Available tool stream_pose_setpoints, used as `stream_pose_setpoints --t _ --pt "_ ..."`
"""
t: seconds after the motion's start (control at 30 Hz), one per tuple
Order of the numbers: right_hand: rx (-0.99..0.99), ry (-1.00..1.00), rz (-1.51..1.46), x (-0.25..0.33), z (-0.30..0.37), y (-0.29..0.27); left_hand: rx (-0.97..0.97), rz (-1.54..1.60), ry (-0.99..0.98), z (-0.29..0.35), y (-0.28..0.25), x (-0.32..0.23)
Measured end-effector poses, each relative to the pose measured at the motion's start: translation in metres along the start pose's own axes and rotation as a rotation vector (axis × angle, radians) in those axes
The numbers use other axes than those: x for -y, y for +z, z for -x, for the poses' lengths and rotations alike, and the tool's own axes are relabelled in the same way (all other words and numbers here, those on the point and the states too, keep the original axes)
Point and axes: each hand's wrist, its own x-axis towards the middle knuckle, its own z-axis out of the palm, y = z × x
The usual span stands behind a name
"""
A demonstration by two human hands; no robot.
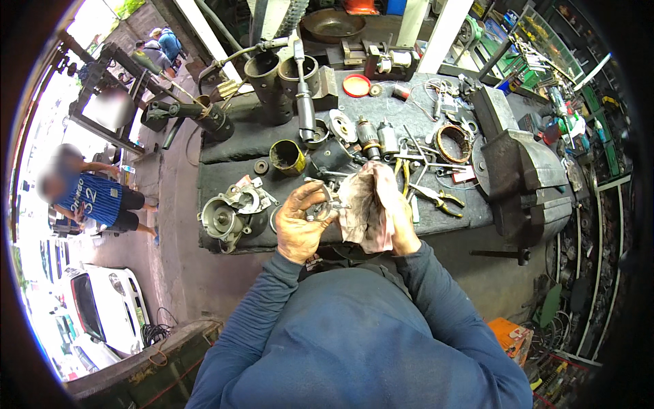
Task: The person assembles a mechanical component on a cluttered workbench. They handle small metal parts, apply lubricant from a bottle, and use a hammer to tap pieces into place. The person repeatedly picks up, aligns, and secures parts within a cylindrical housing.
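The left hand point(303, 226) is closing its thumb and curled fingers on a grey metal part point(334, 205); the part is sitting at the fingertips, on the right of the palm. The right hand point(407, 235) is holding a pale, stained rag point(366, 213), which is hanging on the left of that hand, just beside the part; its fingers are mostly hiding behind the cloth, so their exact grip cannot be told. Both hands are hovering at the near edge of the bench point(228, 174). A housing point(221, 217) is lying left of the left hand, and pliers point(446, 199) are lying right of the right hand.
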Motion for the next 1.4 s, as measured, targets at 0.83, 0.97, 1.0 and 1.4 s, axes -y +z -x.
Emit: stream_pose_setpoints --t 0.83,0.97,1.0,1.4 --pt "0.434 0.387 -0.27 -0.009 -0.004 -0.027 0.27 -0.055 -0.199 -0.014 -0.011 -0.003" --pt "0.365 0.351 -0.128 -0.003 -0.002 -0.011 0.219 0.039 -0.321 -0.008 -0.007 0.006" --pt "0.349 0.345 -0.124 -0.002 -0.003 -0.012 0.201 0.053 -0.344 -0.007 -0.004 0.007" --pt "0.081 -0.247 0.557 0.003 0.002 -0.004 -0.047 0.087 -0.284 -0.007 0.026 0.03"
